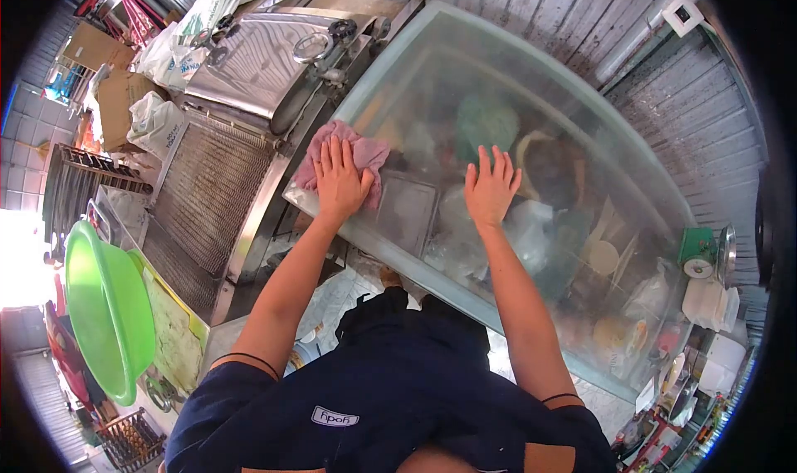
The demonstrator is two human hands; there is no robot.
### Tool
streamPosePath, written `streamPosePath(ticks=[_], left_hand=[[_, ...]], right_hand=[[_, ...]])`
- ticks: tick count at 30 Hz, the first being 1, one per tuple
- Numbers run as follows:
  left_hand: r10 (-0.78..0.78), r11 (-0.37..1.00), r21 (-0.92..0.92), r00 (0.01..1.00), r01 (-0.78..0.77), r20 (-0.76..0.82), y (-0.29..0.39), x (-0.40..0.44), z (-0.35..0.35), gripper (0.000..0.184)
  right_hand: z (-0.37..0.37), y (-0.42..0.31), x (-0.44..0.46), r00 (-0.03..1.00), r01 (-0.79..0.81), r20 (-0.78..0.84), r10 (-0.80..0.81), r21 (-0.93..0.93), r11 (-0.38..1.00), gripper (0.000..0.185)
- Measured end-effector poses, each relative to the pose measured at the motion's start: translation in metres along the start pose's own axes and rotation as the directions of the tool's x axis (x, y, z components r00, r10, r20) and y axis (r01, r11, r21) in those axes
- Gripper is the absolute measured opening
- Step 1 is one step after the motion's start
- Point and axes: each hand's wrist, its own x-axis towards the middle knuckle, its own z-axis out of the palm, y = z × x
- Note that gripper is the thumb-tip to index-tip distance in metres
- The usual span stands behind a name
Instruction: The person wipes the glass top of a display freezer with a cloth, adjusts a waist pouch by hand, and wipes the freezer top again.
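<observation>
Pressing the pink cloth (380,151) at ten o'clock, the left hand (339,180)—fingers outspread, right hand (491,189) wide too—may skid on slick glass (540,112).

The cloth (374,153) is pink, the basin (129,315) green.

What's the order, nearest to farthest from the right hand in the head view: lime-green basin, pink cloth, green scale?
1. Pink cloth: left of the right hand, under the left hand.
2. Green scale: off to the right, toward the view's edge.
3. Lime-green basin: far left of the view.
</observation>
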Motion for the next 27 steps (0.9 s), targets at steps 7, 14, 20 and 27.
streamPosePath(ticks=[7,14,20,27], left_hand=[[-0.013,0.998,-0.055,0.999,0.011,-0.036,-0.005,-0.012,0.001,0.074],[0.028,0.999,-0.021,1.0,-0.028,-0.008,-0.007,-0.049,-0.017,0.075],[0.025,0.995,-0.096,1.0,-0.027,-0.015,-0.014,-0.021,-0.011,0.081],[0.085,0.992,-0.098,0.996,-0.081,0.041,-0.032,-0.022,-0.011,0.068]], right_hand=[[0.002,0.001,-0.001,1.0,0.008,-0.021,-0.007,0.046,0.999,0.042],[0.001,0.001,-0.001,1.0,0.0,-0.017,0.001,0.038,0.999,0.042],[0.001,0.0,-0.001,1.0,0.008,-0.015,-0.008,0.024,1.0,0.042],[0.001,0.003,-0.003,1.0,0.028,-0.014,-0.027,0.057,0.998,0.042]])
